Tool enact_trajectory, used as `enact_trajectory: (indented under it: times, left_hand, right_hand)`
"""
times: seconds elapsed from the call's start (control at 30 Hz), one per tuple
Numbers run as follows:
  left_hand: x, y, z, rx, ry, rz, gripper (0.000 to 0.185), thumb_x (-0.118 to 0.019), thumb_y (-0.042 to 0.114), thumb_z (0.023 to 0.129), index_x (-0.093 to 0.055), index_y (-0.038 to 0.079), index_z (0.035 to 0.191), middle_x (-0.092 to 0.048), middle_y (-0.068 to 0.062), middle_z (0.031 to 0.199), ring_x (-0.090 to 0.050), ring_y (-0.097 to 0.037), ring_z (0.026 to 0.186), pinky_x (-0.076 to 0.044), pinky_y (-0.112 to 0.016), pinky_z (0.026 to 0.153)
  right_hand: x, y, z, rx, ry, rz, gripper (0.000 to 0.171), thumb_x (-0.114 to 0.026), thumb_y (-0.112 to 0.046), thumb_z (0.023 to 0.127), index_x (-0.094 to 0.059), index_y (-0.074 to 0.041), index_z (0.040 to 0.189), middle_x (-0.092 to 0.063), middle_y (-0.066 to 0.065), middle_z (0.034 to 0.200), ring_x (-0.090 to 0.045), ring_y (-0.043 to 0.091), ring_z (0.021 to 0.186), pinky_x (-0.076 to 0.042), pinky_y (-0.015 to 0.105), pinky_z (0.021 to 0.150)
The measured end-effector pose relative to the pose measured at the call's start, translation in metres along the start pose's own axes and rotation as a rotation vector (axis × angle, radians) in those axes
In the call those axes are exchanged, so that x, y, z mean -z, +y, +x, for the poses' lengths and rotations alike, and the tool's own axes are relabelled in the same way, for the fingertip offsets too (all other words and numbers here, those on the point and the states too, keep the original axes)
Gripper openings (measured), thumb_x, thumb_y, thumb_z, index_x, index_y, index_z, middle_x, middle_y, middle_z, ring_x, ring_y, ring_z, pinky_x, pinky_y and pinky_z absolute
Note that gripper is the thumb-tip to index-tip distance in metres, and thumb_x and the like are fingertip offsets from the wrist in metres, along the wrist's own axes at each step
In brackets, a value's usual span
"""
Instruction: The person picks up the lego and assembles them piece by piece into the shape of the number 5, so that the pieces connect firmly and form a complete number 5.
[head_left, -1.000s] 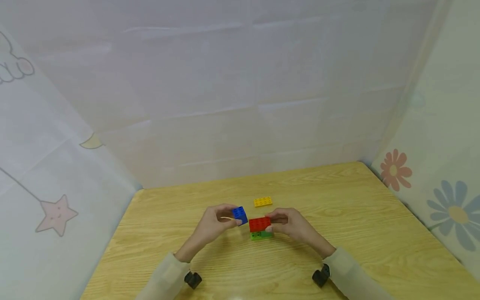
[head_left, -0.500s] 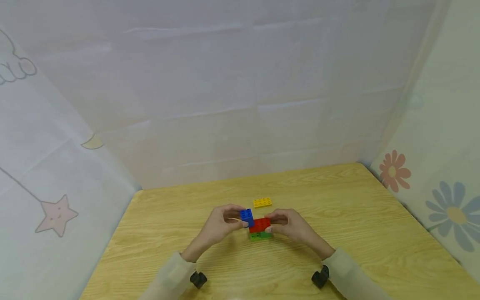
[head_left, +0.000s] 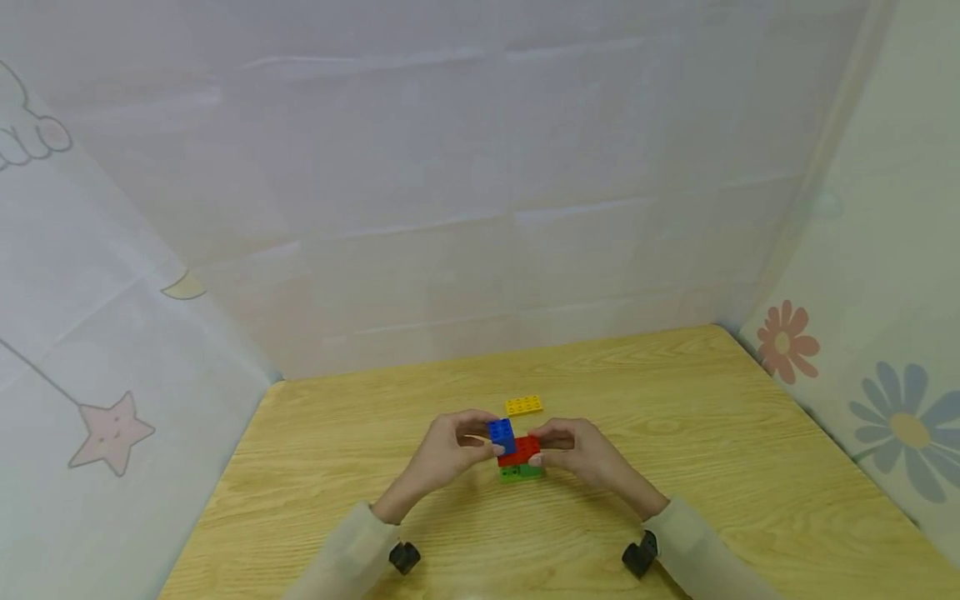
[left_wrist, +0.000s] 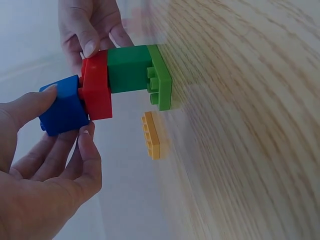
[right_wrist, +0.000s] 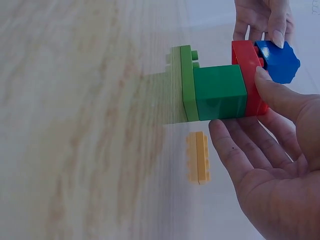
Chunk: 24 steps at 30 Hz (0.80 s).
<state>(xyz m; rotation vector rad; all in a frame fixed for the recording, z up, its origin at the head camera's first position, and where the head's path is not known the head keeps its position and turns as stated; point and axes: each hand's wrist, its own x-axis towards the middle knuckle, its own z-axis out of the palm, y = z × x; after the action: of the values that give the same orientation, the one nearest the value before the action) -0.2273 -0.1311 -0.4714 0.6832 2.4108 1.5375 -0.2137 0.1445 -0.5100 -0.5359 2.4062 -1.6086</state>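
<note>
Wooden table (head_left: 322, 442): left hand (head_left: 442, 454) pinches tilted blue block (left_wrist: 65, 106); right hand (head_left: 588, 452) grips red brick (left_wrist: 98, 92), lengthwise left-to-right.

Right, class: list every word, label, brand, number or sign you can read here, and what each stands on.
None can be read.
Blue block, red block, dark green block, light green block, yellow block: no legible text; any lettering is too small.
Faint marks in the right wrist view's top-right corner: too blurred to read.

Cream sleeves (head_left: 347, 548) adjoin small, blocky black devices (head_left: 405, 557) (one apiece).
</note>
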Motion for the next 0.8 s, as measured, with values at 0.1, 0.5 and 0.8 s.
enact_trajectory:
  times: [0.1, 0.5, 0.8]
  left_hand:
    - [-0.0022, 0.0009, 0.0003, -0.005, 0.001, 0.022, 0.039, -0.08, 0.023, 0.096, -0.071, 0.015, 0.132, -0.076, -0.011, 0.123, -0.073, -0.031, 0.112, -0.062, -0.035, 0.093]
    - [-0.0065, 0.0075, 0.0007, -0.081, -0.006, 0.144, 0.039, -0.077, 0.021, 0.098, -0.07, 0.012, 0.135, -0.077, -0.01, 0.122, -0.074, -0.025, 0.108, -0.063, -0.037, 0.091]
    - [-0.0071, 0.0101, 0.0013, -0.082, -0.024, 0.21, 0.04, -0.076, 0.021, 0.099, -0.068, 0.011, 0.137, -0.077, -0.009, 0.123, -0.074, -0.023, 0.107, -0.063, -0.037, 0.091]
  right_hand:
    - [0.0003, 0.0002, -0.0002, 0.007, -0.005, 0.005, 0.039, -0.078, -0.033, 0.097, -0.072, -0.015, 0.13, -0.074, 0.008, 0.129, -0.072, 0.028, 0.121, -0.062, 0.032, 0.095]
    - [0.0005, 0.0007, -0.0009, 0.018, -0.007, 0.023, 0.041, -0.078, -0.032, 0.097, -0.071, -0.013, 0.131, -0.073, 0.011, 0.131, -0.072, 0.029, 0.122, -0.062, 0.032, 0.096]
    - [-0.0002, 0.0032, -0.0006, 0.021, 0.002, -0.002, 0.041, -0.078, -0.033, 0.097, -0.071, -0.014, 0.132, -0.074, 0.009, 0.13, -0.072, 0.028, 0.121, -0.062, 0.034, 0.097]
